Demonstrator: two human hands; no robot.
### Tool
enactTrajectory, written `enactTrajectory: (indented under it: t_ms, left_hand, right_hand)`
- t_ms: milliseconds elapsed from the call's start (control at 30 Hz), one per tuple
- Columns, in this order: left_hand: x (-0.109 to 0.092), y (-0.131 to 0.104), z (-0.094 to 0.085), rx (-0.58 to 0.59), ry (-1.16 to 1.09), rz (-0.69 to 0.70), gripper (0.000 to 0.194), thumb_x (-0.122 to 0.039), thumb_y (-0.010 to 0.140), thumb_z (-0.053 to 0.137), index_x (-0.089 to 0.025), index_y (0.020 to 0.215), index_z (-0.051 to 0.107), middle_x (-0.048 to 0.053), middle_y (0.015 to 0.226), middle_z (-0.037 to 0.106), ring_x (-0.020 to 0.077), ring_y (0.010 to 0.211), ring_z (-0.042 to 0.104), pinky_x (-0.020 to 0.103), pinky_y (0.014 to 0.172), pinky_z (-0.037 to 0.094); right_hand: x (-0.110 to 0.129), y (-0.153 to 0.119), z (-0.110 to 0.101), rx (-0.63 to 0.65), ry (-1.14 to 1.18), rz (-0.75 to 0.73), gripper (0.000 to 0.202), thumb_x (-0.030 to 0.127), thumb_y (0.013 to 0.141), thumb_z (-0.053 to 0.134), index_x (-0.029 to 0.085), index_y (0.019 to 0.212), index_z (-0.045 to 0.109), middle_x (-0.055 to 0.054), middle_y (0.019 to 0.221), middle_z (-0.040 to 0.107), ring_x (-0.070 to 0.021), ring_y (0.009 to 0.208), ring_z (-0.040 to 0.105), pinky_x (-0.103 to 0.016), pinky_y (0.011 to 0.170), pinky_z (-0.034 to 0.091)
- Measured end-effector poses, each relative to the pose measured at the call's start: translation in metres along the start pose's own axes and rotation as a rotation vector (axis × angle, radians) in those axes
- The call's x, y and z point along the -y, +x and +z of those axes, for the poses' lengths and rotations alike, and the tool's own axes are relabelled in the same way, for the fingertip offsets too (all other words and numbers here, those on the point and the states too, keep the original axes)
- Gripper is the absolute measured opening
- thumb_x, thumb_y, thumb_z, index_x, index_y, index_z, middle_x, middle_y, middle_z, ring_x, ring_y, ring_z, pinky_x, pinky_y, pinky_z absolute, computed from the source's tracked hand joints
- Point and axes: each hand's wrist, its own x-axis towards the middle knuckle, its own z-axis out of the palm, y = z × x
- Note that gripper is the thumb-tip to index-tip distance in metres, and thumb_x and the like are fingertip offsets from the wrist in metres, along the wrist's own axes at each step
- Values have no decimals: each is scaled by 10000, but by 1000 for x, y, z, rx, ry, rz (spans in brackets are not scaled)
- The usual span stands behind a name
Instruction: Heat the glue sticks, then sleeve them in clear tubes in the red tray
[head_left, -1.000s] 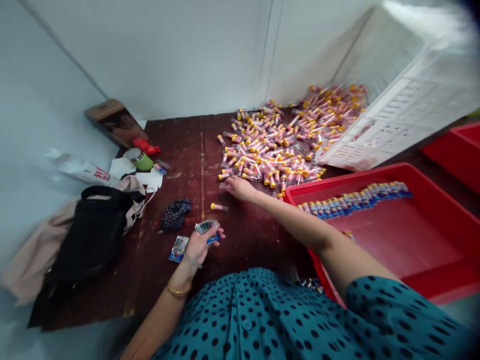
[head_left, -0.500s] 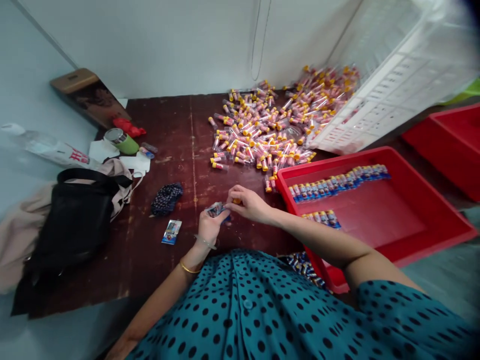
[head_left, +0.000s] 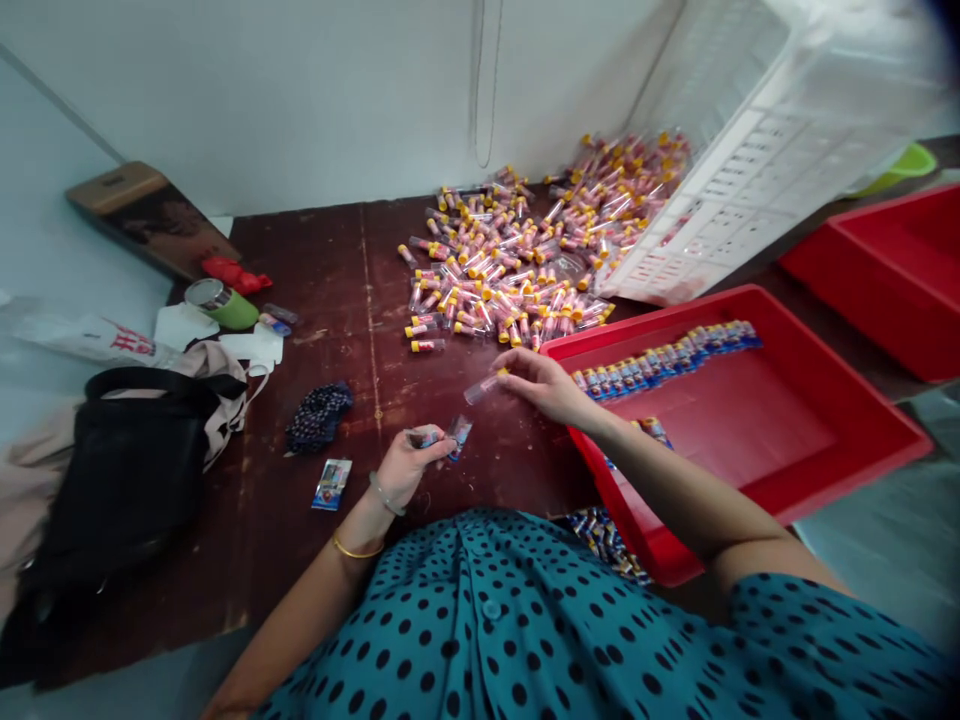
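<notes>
Over the dark red table, my left hand (head_left: 409, 462) is closed on small blue printed packets (head_left: 459, 438) that stick out past its fingertips. To the right and a little farther off, my right hand (head_left: 546, 385) pinches a clear tube with a yellow cap (head_left: 484, 387). Beyond both hands lies a large pile of yellow-capped tubes with pink contents (head_left: 487, 270). One blue packet (head_left: 331, 484) rests flat on the table to the left of my left hand, near a dark patterned cloth (head_left: 319, 416).
At the right is a red tray (head_left: 840, 400) with filled tubes in blue wrappers in rows. A white plastic crate (head_left: 720, 220) leans behind it. On the left are a black bag (head_left: 120, 480), a green cup (head_left: 234, 309) and a plastic bottle.
My hands have moved apart. My right hand has gone right and away from me, and the tube in it now shows fully. The camera view has shifted slightly.
</notes>
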Motion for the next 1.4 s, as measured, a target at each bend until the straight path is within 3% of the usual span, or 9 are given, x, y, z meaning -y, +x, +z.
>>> enactTrajectory:
  t_ms: [133,267,433,667,767,1000,1233,1400]
  left_hand:
    - [-4,9,3,55,37,-14,250,-291,589,864,-163,608,651,-26,578,592,90,530,485,230,519,371]
    - [-12,15,9,129,101,-16,220,-273,623,842,-159,613,654,-23,588,596,88,535,474,233,542,360]
    - [-17,13,14,176,99,-16,217,-272,624,835,-157,624,651,-24,608,579,95,575,465,237,583,360]
    - [-10,15,25,137,181,-16,223,-256,615,839,-152,611,642,-33,581,552,96,578,452,242,596,344]
    - [-12,16,28,145,151,-30,232,-260,600,851,-152,623,647,-32,596,561,94,581,455,242,596,349]
    - [-11,16,34,190,-108,-246,329,-290,515,907,-165,661,640,-25,665,612,112,626,545,252,623,408]
    - [0,13,43,160,-11,-199,304,-329,546,896,-146,647,676,-9,646,632,107,628,538,245,621,401]
    - [-4,14,40,190,-7,-194,290,-294,526,903,-145,641,683,-15,635,616,99,619,520,240,614,395]
  right_hand:
    - [9,-8,-21,-35,215,83,238,354,851,676,203,1029,628,6,882,647,-101,708,580,-247,693,469]
    - [13,-12,-18,17,298,121,255,344,837,699,200,1040,646,4,881,665,-98,740,598,-237,712,474]
    - [12,-11,-12,79,235,110,251,341,817,714,176,1003,676,-11,912,673,-107,785,601,-249,745,480]
    - [17,-18,-33,-13,176,51,245,310,849,686,166,1047,685,-14,924,677,-98,792,599,-249,768,475]
    - [16,-18,-34,28,195,76,251,317,846,687,164,1045,685,-21,952,680,-107,825,606,-257,788,480]
    - [9,-22,-23,78,105,47,231,318,852,678,161,1021,687,-10,892,656,-103,789,575,-247,743,460]
    - [7,-26,-39,-58,213,65,247,326,857,680,167,1041,636,-23,967,643,-104,823,583,-247,773,476]
    - [4,-26,-40,39,259,163,236,338,861,671,172,1022,628,-8,889,638,-96,737,573,-247,717,477]
